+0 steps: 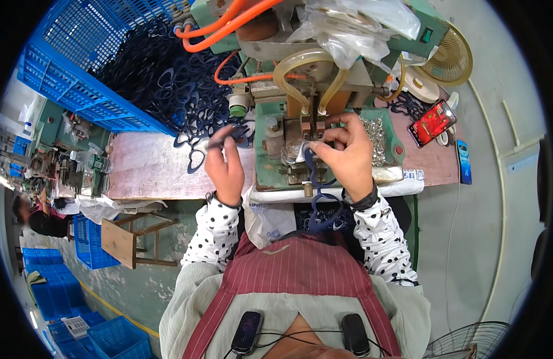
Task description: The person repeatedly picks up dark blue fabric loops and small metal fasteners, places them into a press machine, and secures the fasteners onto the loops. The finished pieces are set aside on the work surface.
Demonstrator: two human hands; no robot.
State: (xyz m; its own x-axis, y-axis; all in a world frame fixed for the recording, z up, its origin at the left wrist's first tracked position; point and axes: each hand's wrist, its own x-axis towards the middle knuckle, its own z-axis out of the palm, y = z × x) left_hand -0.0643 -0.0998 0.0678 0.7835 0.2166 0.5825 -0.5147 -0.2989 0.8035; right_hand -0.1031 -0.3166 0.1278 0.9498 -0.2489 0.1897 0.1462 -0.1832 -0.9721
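One navy strap (313, 173) hangs from pinched right fingers (327, 154), while left fingers (233, 157) hold another dark piece (227, 136).

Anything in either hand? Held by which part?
Left hand: a navy strip between thumb and fingers; blur hides which part. Right hand: thumb at the upper part of a hanging navy band; cannot tell whether pinched or pressed.

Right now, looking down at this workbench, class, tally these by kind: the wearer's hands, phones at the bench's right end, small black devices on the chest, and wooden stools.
Hands: 2 (left hand, right hand)
Phones: 2 (red-screened phone, blue-screened phone)
Black devices: 2 (left device, right device)
Wooden stool: 1
Total: 7
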